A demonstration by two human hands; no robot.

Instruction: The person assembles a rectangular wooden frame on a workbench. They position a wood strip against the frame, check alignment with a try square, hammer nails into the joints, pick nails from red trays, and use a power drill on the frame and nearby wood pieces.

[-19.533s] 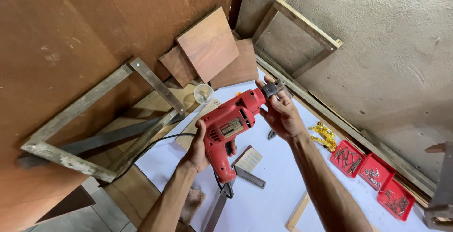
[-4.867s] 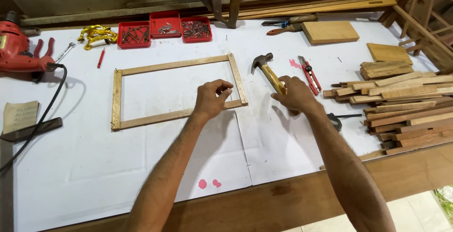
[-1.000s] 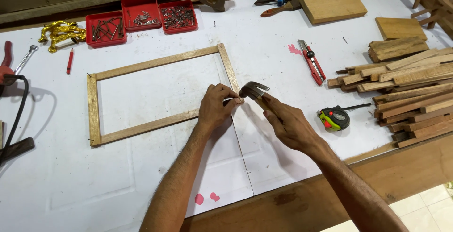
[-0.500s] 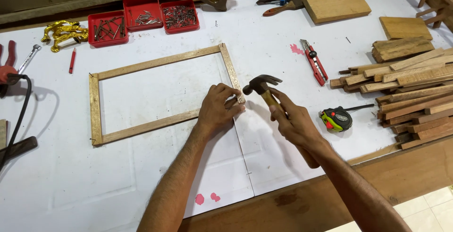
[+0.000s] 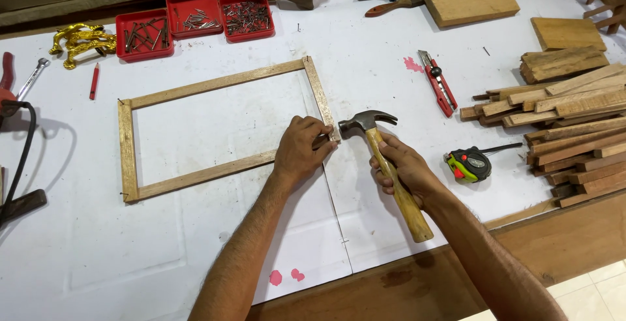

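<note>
A rectangular wooden frame (image 5: 195, 89) of thin slats lies flat on the white table (image 5: 98, 243). My left hand (image 5: 301, 148) presses on its near right corner, fingers curled over the joint. My right hand (image 5: 404, 168) grips a claw hammer (image 5: 385, 164) by its wooden handle. The steel head sits level with the frame corner, just to the right of it and close to my left fingertips.
Three red trays (image 5: 195, 17) of nails and screws stand at the back. A red utility knife (image 5: 438, 86), a tape measure (image 5: 471, 166) and a stack of wooden slats (image 5: 567, 112) lie to the right. A red drill's cord (image 5: 19, 164) trails at the far left.
Over the last second the hammer head lifted slightly off the frame's near right corner and came back down beside it. My left hand stayed on that corner.
</note>
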